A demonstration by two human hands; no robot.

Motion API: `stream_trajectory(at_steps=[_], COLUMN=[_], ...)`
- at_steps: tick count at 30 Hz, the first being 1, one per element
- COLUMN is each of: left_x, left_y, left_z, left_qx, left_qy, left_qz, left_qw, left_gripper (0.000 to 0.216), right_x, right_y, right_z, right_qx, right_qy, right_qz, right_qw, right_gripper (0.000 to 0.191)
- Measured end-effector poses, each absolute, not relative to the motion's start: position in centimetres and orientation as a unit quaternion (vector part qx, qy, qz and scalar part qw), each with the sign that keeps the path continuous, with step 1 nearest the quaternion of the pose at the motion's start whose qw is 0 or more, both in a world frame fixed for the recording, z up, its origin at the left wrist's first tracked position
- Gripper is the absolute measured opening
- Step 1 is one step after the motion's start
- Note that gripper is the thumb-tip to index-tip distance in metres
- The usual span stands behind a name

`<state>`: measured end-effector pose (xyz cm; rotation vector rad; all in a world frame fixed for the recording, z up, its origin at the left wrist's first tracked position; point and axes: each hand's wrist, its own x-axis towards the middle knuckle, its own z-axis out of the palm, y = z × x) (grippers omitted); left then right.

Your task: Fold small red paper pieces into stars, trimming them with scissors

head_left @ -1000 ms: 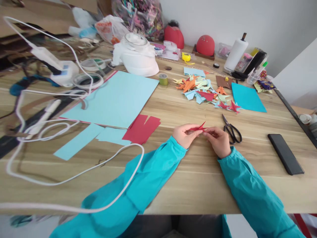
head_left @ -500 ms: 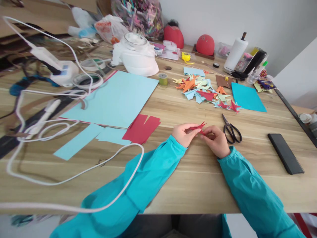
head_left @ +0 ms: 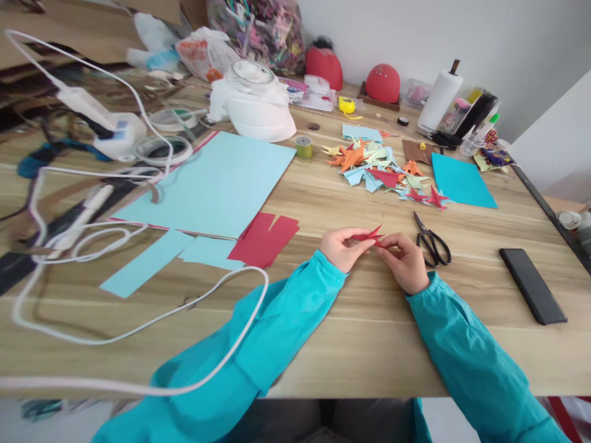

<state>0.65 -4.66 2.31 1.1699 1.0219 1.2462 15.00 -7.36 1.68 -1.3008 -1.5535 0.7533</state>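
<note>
Two hands meet over the tabletop (head_left: 369,332), a little right of its middle and closer to the near edge than the far one.

Left hand (head_left: 341,248): fingers curled, thumb and fingertips clamped on one end of a small red folded paper (head_left: 369,235). Right hand (head_left: 406,261): fingers bent, pinching the other end of the same piece. The paper sits between the two hands with thin points sticking out toward the far edge. I cannot tell whether it touches the wood. Both sleeves are teal and cross the near edge.

Just beside the right hand, on its right, I note black-handled scissors (head_left: 431,243) lying flat, blades pointing toward the far edge. Further right, near the right edge, a dark phone (head_left: 532,286) lies flat.

Left of the left hand, a red paper sheet (head_left: 264,240) with a notch cut into it sits at the near corner of a large light blue sheet (head_left: 217,184).

Toward the far edge, well apart from the hands, I log a pile of folded shapes (head_left: 383,169) in orange, blue, red and pale green. A teal sheet (head_left: 462,181) lies just right of the pile.

A white cable (head_left: 138,326) loops across the left half of the tabletop and runs over the left sleeve. Near the far right corner a paper towel roll (head_left: 439,101) stands upright.
</note>
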Motion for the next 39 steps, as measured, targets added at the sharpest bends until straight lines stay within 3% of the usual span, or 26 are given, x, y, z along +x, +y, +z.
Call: stream_trajectory(at_steps=[12,39], left_x=[0.5,0.8], left_y=[-4.7,-4.8], left_z=[2.4,2.3], left_qx=[0.532,0.516], left_qy=[0.443,0.46], left_qz=[0.507,0.514], left_qw=[0.514,0.508], left_gripper=[0.02,0.017], right_x=[15.3,14.7], right_y=[-7.1,-7.3], right_z=[2.0,1.9], right_qx=[-0.499,-0.506], right_qy=[-0.673,-0.678], right_qz=[0.356,0.328], right_qw=[0.414,0.421], right_gripper=[0.015,0.012])
